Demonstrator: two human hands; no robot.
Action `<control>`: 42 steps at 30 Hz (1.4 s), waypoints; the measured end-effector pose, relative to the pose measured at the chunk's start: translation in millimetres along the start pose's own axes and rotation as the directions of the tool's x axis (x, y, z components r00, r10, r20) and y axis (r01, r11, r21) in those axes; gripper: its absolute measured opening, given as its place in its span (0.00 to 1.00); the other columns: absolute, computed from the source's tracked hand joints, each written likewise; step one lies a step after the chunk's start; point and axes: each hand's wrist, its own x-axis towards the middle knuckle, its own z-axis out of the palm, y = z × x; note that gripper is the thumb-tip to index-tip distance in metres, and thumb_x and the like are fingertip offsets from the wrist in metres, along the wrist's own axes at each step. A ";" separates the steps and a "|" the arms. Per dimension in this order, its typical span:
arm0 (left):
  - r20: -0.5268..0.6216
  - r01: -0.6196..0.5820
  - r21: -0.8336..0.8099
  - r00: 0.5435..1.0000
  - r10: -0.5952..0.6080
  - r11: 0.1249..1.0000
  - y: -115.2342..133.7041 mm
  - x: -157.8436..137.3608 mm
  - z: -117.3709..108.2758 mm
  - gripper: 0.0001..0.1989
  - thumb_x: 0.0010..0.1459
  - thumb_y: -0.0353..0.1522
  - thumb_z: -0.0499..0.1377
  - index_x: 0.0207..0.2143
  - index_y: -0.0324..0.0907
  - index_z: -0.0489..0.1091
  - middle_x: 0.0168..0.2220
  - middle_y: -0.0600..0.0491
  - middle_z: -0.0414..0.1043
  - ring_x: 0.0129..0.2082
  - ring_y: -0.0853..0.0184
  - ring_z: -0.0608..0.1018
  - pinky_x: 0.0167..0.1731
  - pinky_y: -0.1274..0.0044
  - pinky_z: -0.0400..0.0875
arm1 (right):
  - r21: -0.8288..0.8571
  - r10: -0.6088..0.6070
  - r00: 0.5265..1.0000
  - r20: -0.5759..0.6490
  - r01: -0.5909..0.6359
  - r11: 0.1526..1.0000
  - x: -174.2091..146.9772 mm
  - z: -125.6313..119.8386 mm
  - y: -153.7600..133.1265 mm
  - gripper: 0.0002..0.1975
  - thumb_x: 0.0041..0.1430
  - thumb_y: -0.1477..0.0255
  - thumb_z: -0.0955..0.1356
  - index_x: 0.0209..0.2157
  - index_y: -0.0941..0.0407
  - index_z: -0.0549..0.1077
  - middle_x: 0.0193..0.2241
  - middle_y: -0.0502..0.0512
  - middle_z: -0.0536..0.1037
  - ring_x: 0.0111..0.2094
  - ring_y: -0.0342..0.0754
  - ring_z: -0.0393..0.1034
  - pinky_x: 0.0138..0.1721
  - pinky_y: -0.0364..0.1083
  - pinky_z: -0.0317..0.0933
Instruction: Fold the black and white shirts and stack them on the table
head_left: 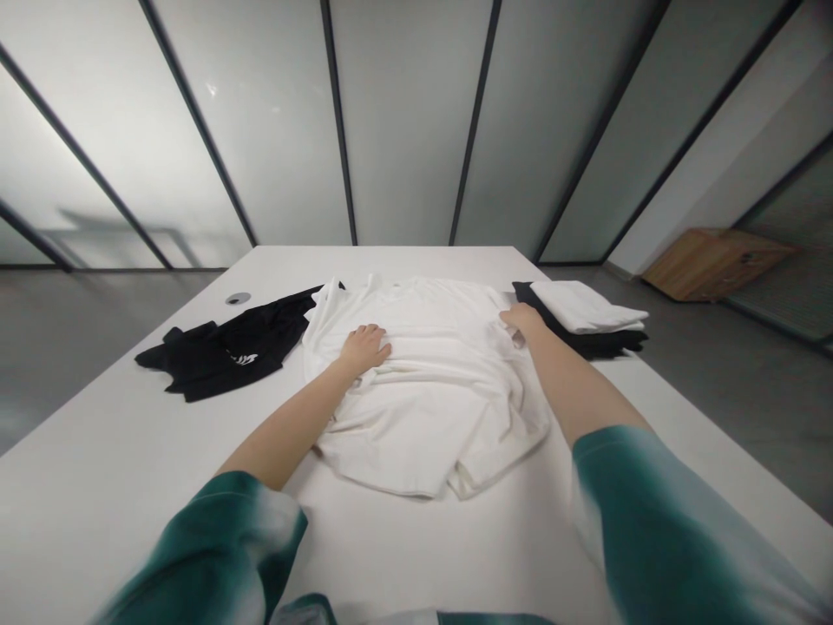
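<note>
A white T-shirt [416, 425] lies spread and wrinkled over the middle of the table, its near hem creased and uneven. My left hand [364, 349] rests flat on the left part of the cloth, fingers stretched out. At the shirt's right edge, my right hand [521, 319] has its fingers pinched on the fabric. Part of the right fingertips is hidden in the cloth's folds.
A crumpled black garment [234, 343] with a white print lies left of the shirt. On the right, a folded white garment [582, 305] sits on folded black cloth [595, 345]. The white table [162, 503] has a round grommet [238, 298]. Beyond stands a wooden cabinet [716, 260].
</note>
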 end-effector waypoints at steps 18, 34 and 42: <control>-0.019 0.006 -0.024 1.000 -0.007 1.000 0.3 -2.1 2.8 0.22 0.66 0.39 0.51 0.59 0.42 0.67 0.60 0.44 0.67 0.58 0.55 0.70 0.56 0.67 0.66 | 0.195 0.178 0.957 -0.227 -0.134 0.972 5.4 -35.2 19.2 0.27 0.55 0.79 0.63 0.57 0.70 0.68 0.49 0.76 0.73 0.51 0.65 0.70 0.52 0.56 0.62; -0.051 -0.013 -0.030 0.999 0.011 0.999 -4.6 0.5 13.0 0.22 0.66 0.39 0.52 0.58 0.41 0.67 0.60 0.43 0.68 0.58 0.55 0.71 0.55 0.66 0.67 | 0.653 -0.324 0.850 -0.416 0.527 0.544 26.1 -87.0 -104.2 0.23 0.52 0.75 0.67 0.52 0.53 0.70 0.45 0.55 0.74 0.29 0.43 0.69 0.31 0.45 0.67; -0.034 -0.009 -0.032 0.999 0.008 0.999 -5.3 1.6 14.5 0.24 0.66 0.41 0.50 0.60 0.40 0.66 0.61 0.43 0.67 0.59 0.55 0.70 0.57 0.66 0.66 | 0.342 -0.445 0.863 -0.238 0.503 0.793 -24.6 -21.6 -72.3 0.16 0.63 0.69 0.63 0.48 0.57 0.76 0.47 0.62 0.79 0.44 0.52 0.75 0.48 0.52 0.68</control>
